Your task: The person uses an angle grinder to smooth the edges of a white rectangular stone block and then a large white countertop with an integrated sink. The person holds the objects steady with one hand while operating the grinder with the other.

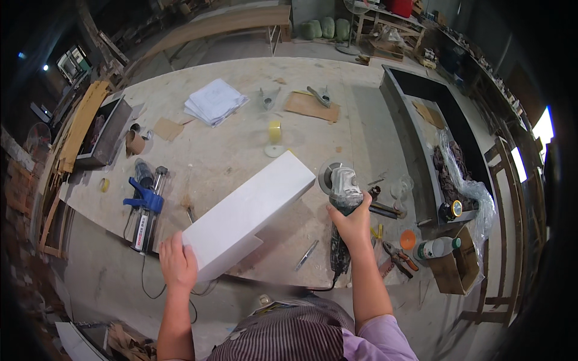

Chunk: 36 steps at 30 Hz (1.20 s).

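Observation:
A long white box-shaped piece (250,207) lies slantwise over the table's front edge, its far end pointing to the right. Its near left end is gripped by my left hand (177,262), fingers laid along the side. My right hand (353,224) is wrapped round an angle grinder (345,188), whose dark body hangs down toward the table edge with its cord below. The grinder's disc (327,174) sits just right of the white piece's far corner, seemingly apart from it. A slim pen-like tool (307,255) lies between the two.
On the left stands a blue-handled caulking gun (144,201). Papers (215,102), a yellow tape roll (275,130) and cardboard (312,107) lie farther back. Pliers (400,259), a bottle (438,247) and a cardboard box (460,265) are at right, below a long dark tray (394,99).

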Each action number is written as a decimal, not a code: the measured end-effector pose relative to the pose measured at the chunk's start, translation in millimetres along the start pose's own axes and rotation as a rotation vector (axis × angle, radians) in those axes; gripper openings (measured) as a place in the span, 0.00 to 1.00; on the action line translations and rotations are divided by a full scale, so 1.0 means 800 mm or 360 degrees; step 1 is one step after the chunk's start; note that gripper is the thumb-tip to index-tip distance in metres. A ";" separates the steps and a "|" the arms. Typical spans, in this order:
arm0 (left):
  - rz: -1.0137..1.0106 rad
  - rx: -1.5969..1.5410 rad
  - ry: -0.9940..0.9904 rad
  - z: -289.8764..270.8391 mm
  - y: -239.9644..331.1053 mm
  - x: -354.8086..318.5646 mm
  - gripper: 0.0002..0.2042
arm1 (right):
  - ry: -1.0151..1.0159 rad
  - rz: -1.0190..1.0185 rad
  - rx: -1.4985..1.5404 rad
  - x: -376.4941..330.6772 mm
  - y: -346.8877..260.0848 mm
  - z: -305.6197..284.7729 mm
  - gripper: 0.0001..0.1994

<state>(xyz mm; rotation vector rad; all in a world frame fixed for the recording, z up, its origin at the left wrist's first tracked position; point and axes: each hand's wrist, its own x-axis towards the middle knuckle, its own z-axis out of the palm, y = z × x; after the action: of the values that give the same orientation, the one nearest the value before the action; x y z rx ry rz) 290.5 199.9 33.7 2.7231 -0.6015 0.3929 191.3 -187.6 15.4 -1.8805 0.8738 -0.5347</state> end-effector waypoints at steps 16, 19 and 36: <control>-0.0011 0.0027 -0.0052 0.004 -0.009 -0.005 0.22 | -0.0575 0.0002 -0.0050 -0.084 -0.006 0.024 0.44; -0.0007 0.0009 -0.0083 -0.001 -0.004 -0.004 0.22 | -0.0345 -0.0003 -0.0007 -0.056 0.000 0.016 0.45; -0.0007 0.0044 -0.0091 0.004 -0.011 -0.003 0.22 | -0.1158 -0.0232 -0.0230 -0.108 -0.032 0.018 0.44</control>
<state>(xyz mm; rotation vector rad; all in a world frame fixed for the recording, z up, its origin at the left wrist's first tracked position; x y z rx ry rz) 292.9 207.4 28.0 2.7698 -0.6090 0.3260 153.9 -106.3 32.3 -2.0614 0.2971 0.1479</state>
